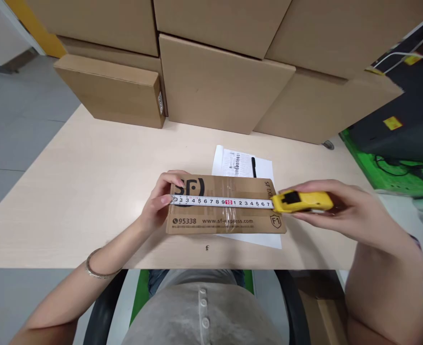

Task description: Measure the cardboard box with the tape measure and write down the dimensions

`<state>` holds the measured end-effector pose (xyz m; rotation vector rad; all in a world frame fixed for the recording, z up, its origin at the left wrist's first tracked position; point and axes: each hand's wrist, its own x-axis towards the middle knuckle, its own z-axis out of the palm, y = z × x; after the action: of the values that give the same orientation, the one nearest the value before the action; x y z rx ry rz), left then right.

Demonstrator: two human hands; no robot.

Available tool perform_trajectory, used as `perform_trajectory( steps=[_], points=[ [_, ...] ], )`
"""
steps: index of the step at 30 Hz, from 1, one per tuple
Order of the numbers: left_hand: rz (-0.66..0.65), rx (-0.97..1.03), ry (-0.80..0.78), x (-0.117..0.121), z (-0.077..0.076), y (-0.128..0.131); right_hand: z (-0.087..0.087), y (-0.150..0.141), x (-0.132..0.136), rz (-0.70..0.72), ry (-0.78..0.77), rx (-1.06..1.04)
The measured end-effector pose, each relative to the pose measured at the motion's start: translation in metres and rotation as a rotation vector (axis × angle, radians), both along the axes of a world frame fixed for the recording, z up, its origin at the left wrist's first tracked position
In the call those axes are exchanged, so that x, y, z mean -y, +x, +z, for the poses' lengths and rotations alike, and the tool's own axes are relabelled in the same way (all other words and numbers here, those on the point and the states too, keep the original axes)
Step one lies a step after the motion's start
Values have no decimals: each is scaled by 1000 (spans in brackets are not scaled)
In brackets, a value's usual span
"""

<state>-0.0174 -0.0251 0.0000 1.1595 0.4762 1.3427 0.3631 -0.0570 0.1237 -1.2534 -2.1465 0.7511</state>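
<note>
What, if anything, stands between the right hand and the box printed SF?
The yellow tape measure, gripped by the right hand, sits between it and the right end of the box. Nothing else visible does.

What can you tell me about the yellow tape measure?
The tape measure has a yellow case with a black patch on top, gripped in the right hand. Its white blade, marked with black numbers and a red 10, is pulled out leftward across the printed cardboard box. The left hand holds the blade's end at the box's left edge.
</note>
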Motion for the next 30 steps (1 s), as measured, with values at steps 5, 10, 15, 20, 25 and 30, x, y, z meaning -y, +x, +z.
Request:
perform_trajectory(
  steps=[5, 10, 15, 20, 25, 30],
  points=[
    [11, -6, 10, -1, 2, 0, -12, 24, 9, -137, -41, -68],
    [59, -39, -12, 0, 5, 1, -14, 16, -2, -120, 3, -97],
    [67, -55, -6, 1, 7, 1, -13, 18, 0, -125, 18, -78],
    [82, -70, -6, 2, 6, 1, 11, 4, 9, -151, 32, 50],
    [94, -86, 3, 2, 4, 2, 33, -69, -7, 84, 24, 267],
    [123, -40, -27, 4, 6, 2, 26, -165, -22, 377, 178, 369]
  ],
)
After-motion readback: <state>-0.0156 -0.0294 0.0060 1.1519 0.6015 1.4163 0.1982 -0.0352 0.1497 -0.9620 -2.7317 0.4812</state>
